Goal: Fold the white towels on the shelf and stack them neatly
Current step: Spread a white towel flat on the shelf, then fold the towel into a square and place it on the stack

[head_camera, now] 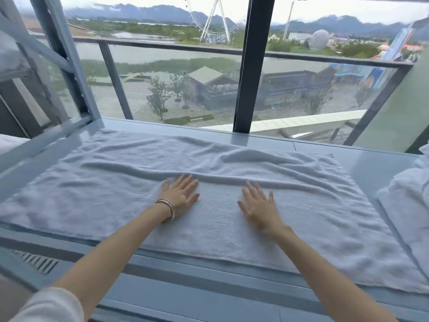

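left hand (180,194) flat, fingers spread, on towel (116,182), bracelets (167,209) at wrist | right hand (258,205) flat, spread, just beside | towel unfolded across shelf (278,140), frame centre | more towels (406,201) right edge | window (176,84) beyond

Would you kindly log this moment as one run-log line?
phase: smoothing | left hand: flat on towel | right hand: flat on towel | fold: not yet | other towels: right
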A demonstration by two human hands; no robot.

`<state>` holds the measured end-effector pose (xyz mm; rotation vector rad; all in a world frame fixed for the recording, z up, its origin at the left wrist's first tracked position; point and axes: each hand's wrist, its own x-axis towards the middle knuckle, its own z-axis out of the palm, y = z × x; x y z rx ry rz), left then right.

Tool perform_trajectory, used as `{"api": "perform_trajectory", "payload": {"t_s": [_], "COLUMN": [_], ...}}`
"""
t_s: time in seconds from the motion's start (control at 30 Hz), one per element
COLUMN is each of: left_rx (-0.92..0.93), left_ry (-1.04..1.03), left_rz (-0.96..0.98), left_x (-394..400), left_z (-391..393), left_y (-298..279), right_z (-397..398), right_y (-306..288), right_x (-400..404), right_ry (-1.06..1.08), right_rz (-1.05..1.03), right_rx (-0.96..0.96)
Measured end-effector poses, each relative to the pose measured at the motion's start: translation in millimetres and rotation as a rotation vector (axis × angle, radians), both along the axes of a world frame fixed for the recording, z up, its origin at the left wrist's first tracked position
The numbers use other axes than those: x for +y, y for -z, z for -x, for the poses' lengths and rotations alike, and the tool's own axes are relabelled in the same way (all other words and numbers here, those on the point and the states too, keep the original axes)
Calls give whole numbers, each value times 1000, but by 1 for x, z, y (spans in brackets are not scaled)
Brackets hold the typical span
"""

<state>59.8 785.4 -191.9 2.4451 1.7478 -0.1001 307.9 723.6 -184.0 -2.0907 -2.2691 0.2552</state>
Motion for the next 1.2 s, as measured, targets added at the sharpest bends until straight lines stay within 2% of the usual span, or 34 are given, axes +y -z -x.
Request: {"api": "perform_trajectory", "payload": {"t_s": [0.07,0.13,0.37,0.53,0.7,0.77,0.83,0.9,1.0,1.07,1.2], "left_rx": [2,47,-62,-18,-36,-17,-26,-26,14,-5,-59], "left_ry": [44,92,53,13,118,151,84,-82,-269,-238,-67], "left_rz": [-39,-41,-45,-9,2,7,-6,-40,-31,-16,-18], "left_x": [10,19,22,26,25,27,35,46,49,45,44], "left_z": [3,24,131,157,111,115,148,196,239,224,168], "left_y": [-2,-2,9,5,2,5,7,7,4,2,2], "right_z": [57,77,41,59,158,168,151,125,126,158,229], "right_y": [2,4,9,5,-2,3,9,13,12,11,9], "right_x": [11,19,-23,-26,23,31,32,32,34,43,73], "right_ry": [-97,-97,75,195,-38,-100,-61,51,168,119,-137], "right_rz": [18,33,20,52,30,58,22,-2,49,2,-62], "right_rx": [-7,-32,-98,-58,-1,-36,-43,-45,-51,-21,2]}}
